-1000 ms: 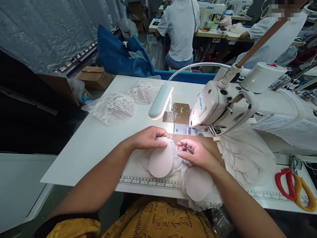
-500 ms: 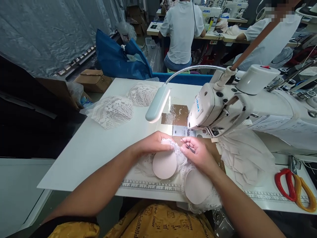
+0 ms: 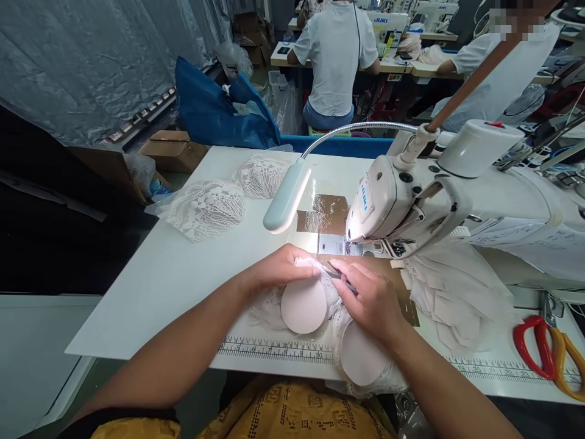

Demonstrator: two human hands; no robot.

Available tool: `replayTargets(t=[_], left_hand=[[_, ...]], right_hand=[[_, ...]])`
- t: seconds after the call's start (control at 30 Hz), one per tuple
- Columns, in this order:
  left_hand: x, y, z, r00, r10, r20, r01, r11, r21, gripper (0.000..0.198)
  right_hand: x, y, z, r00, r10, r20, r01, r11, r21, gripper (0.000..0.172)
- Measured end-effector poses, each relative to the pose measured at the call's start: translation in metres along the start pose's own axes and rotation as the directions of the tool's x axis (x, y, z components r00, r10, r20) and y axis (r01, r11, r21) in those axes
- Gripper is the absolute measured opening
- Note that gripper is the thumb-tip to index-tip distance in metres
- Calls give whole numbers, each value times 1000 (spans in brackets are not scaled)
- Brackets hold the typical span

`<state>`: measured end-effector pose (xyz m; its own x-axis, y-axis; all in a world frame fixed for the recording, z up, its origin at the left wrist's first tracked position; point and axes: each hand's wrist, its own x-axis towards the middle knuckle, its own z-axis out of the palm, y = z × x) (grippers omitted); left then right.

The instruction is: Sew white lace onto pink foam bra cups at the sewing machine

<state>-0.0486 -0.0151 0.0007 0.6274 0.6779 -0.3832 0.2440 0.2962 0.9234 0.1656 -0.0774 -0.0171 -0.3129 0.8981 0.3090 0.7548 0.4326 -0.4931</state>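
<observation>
My left hand [image 3: 292, 265] is closed on the lace edge of a white bra, with the thumb on top of one smooth pale cup [image 3: 304, 306]. The second cup [image 3: 363, 353] hangs over the table's front edge beneath my right wrist. In my right hand [image 3: 365, 296] is a pair of small dark metal thread snips [image 3: 340, 277]. Their tips point left and meet the lace close to my left thumb; whether the blades are open is too small to tell. Both hands are just in front of the sewing machine [image 3: 384, 195], below its needle area.
Two lace cups [image 3: 205, 207] lie at the table's back left. A lamp [image 3: 287, 195] on a bent neck hangs over the middle. Pale fabric pieces [image 3: 457, 292] are stacked right of the machine, near red-and-orange-handled scissors [image 3: 539, 347]. A printed ruler [image 3: 274, 350] runs along the front edge.
My right hand has turned and brought the snips left and down, so their tips are now at the lace by my left thumb. My left hand keeps its hold on the bra.
</observation>
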Motion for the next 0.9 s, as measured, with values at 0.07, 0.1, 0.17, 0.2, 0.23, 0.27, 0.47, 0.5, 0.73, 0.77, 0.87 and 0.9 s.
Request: replayTargets(t=[0.07, 0.1, 0.17, 0.2, 0.23, 0.27, 0.47, 0.5, 0.73, 0.77, 0.87, 0.9], left_hand=[[0, 1, 0, 1000, -3, 2, 3, 1000, -6, 26], [0, 1, 0, 1000, -5, 5, 5, 1000, -12, 27], [0, 1, 0, 1000, -6, 17, 6, 1000, -27, 28], [0, 0, -1, 1000, -4, 25, 5, 999, -34, 29], [0, 0, -1, 1000, 0, 31, 2, 999, -40, 30], [0, 0, -1, 999, 3, 37, -1, 999, -42, 31], [-1, 5, -2, 1000, -2, 12, 2, 1000, -30, 29], [-1, 6, -2, 1000, -8, 5, 9, 999, -35, 30], [-1, 8, -1, 1000, -1, 24, 1, 1000, -7, 29], [-1, 7, 0, 1000, 7, 16, -7, 1000, 1, 29], [-1, 5, 0, 999, 30, -28, -29, 999, 32, 28], [-1, 5, 0, 998, 38, -46, -35, 998, 46, 27]], right_hand=[[0, 1, 0, 1000, -10, -11, 10, 1000, -19, 34], [0, 1, -1, 1000, -15, -15, 14, 999, -32, 34], [0, 1, 0, 999, -25, -26, 23, 997, -69, 34], [1, 0, 0, 999, -31, -35, 27, 996, -89, 34], [1, 0, 0, 998, -38, -44, 33, 994, -108, 34], [0, 0, 1, 997, -45, -58, 38, 992, -119, 34], [-1, -1, -2, 996, 44, -81, -39, 997, 71, 31], [0, -1, -3, 992, 104, -65, -95, 988, 126, 32], [10, -2, -7, 930, 293, 220, -355, 871, 340, 18], [11, -2, -7, 923, 308, 231, -374, 859, 350, 22], [12, 0, -6, 911, 340, 232, -406, 831, 379, 25], [12, 1, -6, 913, 336, 232, -403, 830, 385, 24]])
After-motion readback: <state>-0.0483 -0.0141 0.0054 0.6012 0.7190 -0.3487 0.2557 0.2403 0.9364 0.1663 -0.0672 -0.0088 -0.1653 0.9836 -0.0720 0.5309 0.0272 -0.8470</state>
